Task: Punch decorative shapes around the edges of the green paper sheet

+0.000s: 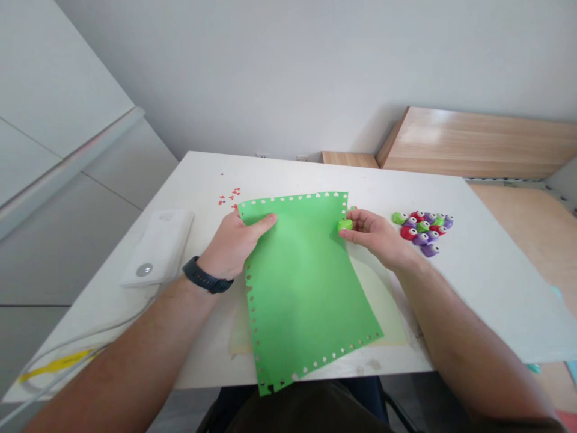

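Observation:
A green sheet of paper (306, 282) is held up over the table, with small shaped holes punched along its top, left and bottom edges and at the upper right corner. My left hand (234, 243) grips its upper left edge, thumb on top and fingers behind. At the right edge, my right hand (372, 231) pinches a small lime-green craft punch (345, 224), which sits on the paper's border. Whether the punch is pressed down I cannot tell. Under the green sheet lies a pale yellow sheet (383, 307).
Several red, purple and green punches (422, 228) are grouped on the right of the white table (487, 288). Red paper cutouts (229, 196) lie behind my left hand. A white power strip or box (160, 246), cables and a yellow tag (58, 364) are at left. A wooden box (478, 141) stands behind.

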Motion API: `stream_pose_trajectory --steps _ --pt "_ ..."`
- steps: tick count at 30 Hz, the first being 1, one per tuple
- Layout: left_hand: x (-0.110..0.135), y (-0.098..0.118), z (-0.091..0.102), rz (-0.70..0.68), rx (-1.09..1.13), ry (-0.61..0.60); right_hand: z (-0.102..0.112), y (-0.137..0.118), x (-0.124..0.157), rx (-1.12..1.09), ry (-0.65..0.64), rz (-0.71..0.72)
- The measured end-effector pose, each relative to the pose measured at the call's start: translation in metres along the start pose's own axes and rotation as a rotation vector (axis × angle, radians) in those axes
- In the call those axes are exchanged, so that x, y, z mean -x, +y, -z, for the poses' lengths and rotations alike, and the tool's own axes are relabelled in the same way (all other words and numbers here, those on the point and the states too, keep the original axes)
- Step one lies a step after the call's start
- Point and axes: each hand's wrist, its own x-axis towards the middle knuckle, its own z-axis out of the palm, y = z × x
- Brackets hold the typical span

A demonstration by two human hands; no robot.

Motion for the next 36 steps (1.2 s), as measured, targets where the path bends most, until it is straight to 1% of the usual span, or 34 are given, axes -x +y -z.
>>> stream_pose_trajectory --steps 4,11,16,22,29,33,36 --pt "0.0009 0.0008 0.0000 0.017 0.002 -0.008 -0.0007 0.0004 0.0006 -0.012 -0.004 0.003" --pt "0.0010 -0.0004 0.0025 0.081 -0.012 -0.025 -0.0023 0.0004 0.0016 0.007 0.001 -0.032" --pt "0.0014 -0.0017 0.0037 0.078 -0.004 -0.046 -0.0016 0.0014 0.0028 0.062 -0.013 -0.033" --pt "0.0019 -0.0011 0.0027 0.127 0.012 -0.019 -0.0012 -0.0002 0.0032 0.083 0.002 -0.008" --pt "0.0014 -0.0039 0.0038 0.096 0.024 -0.025 -0.0019 -0.0038 0.0053 0.133 -0.010 0.013" --pt "0.0013 -0.0039 0.0028 0.084 0.018 -0.005 -0.0023 -0.0026 0.0031 0.110 0.008 0.008" --pt "0.0015 -0.0031 0.0024 0.088 0.026 -0.017 -0.0022 -0.0015 0.0015 0.091 0.016 0.004"
